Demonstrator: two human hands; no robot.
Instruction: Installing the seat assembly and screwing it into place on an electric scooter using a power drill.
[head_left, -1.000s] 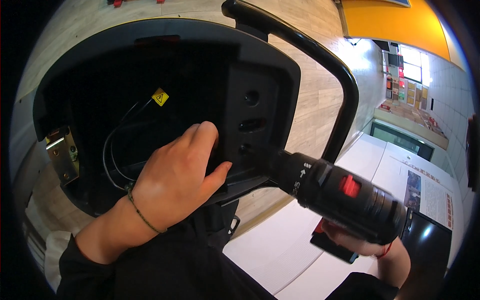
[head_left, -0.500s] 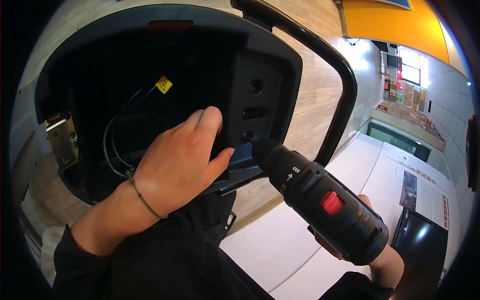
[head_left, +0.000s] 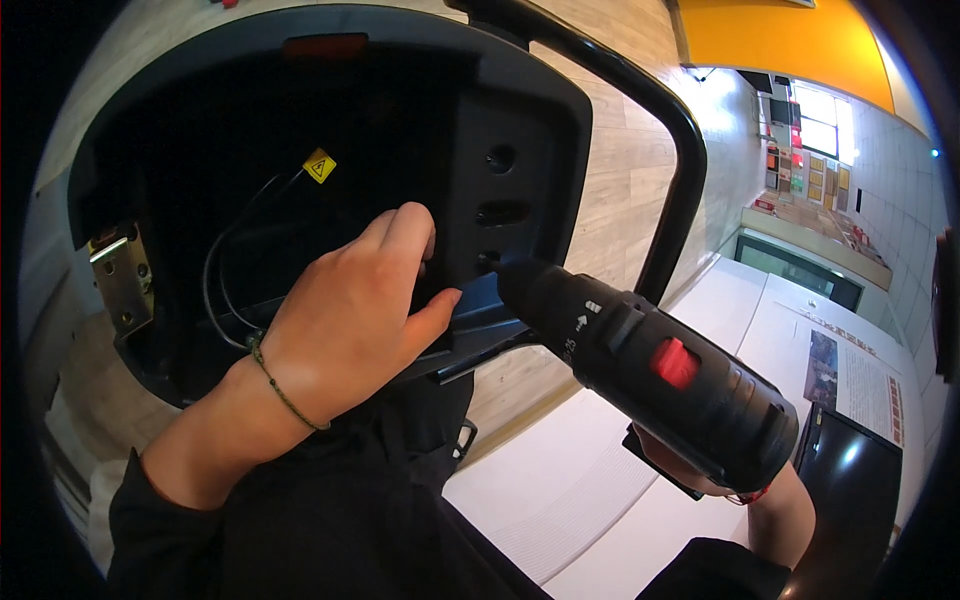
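A large black plastic housing [head_left: 545, 130], open toward me, fills the left and middle of the view. My left hand [head_left: 350, 300] reaches into it with curled fingers, gripping near an inner ridge; its fingertips are hidden, while the thumb rests apart on the lower edge. My right hand [head_left: 685, 468] is wrapped round the grip of a black cordless drill [head_left: 640, 350] with a red switch. The chuck end points at the lowest recessed hole [head_left: 488, 259] in the housing's right side. Whether a bit touches a screw there cannot be made out.
A looped cable [head_left: 212, 265] with a yellow warning tag [head_left: 320, 166] lies inside the housing. A metal bracket [head_left: 122, 285] sits at its left edge. A bent black tube [head_left: 690, 150] curves round the right. White panels [head_left: 560, 470] and a dark screen [head_left: 845, 480] stand lower right.
The drill body has swung slightly to the right at its rear, and the right thumb no longer shows behind it. The housing sits slightly further left in view. My left hand keeps its pose.
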